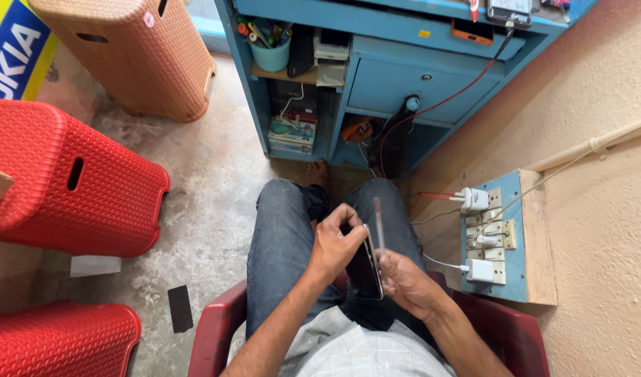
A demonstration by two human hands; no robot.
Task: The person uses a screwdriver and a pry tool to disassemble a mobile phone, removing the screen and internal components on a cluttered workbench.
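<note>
Nearest the lens, a pale checked shirt (348, 352) of soft woven cloth fills the lower edge, and from it two bare forearms reach over a lap in grey denim jeans (282, 237). The left hand (338, 246) is curled around the upper edge of a dark, flat phone (366, 269), which stands tilted on its side above the thighs, its glossy slab face and thin metal rim showing. The right hand (404, 279) cups the phone's lower end and pinches a slim, straight tool (378, 222) that rises beside the rim; whether its tip touches the phone I cannot tell. Judging from this, the phone looks unopened, with no part lifted off, so the work seems at an early stage. The person sits on a smooth red plastic chair (505, 335). Around it stand red woven-pattern stools (76, 181) on a rough concrete floor (208, 181), and a painted blue wooden cabinet (397, 77).
</note>
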